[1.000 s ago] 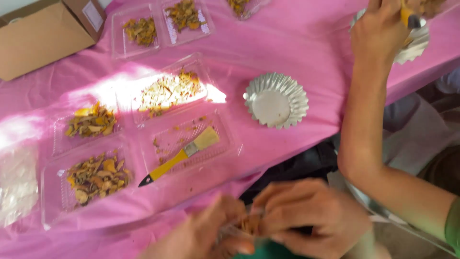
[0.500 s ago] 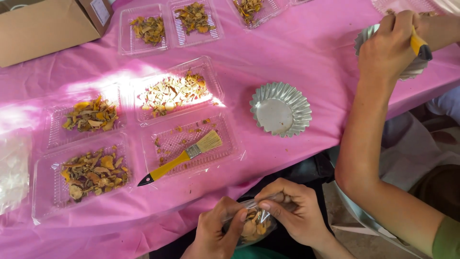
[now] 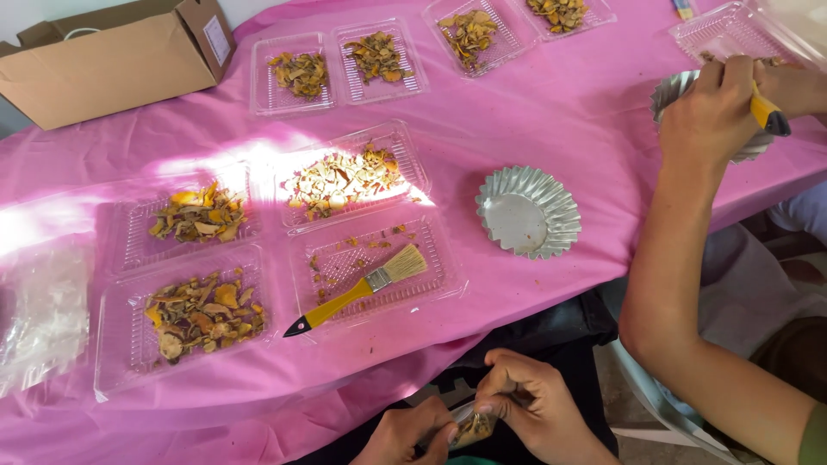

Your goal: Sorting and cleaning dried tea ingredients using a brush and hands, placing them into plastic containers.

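At the bottom edge, below the table, my left hand (image 3: 405, 437) and my right hand (image 3: 530, 409) both pinch a small clear plastic bag (image 3: 472, 424) with dried orange-brown pieces inside. Just above them a yellow-handled brush (image 3: 357, 290) lies in a nearly empty clear tray (image 3: 379, 263). A fluted silver foil cup (image 3: 528, 212) stands to its right.
A pink cloth (image 3: 534, 103) covers the table. Several clear trays of dried pieces (image 3: 202, 310) lie on it, and a cardboard box (image 3: 112, 60) stands at the back left. Another person's hand (image 3: 711, 108) on the right holds a yellow-handled brush over a second foil cup (image 3: 680, 86).
The view has shifted, so the table now sits lower right in frame. My hands stay together on the small bag, now lower in view. The other person's hand keeps working at the foil cup.
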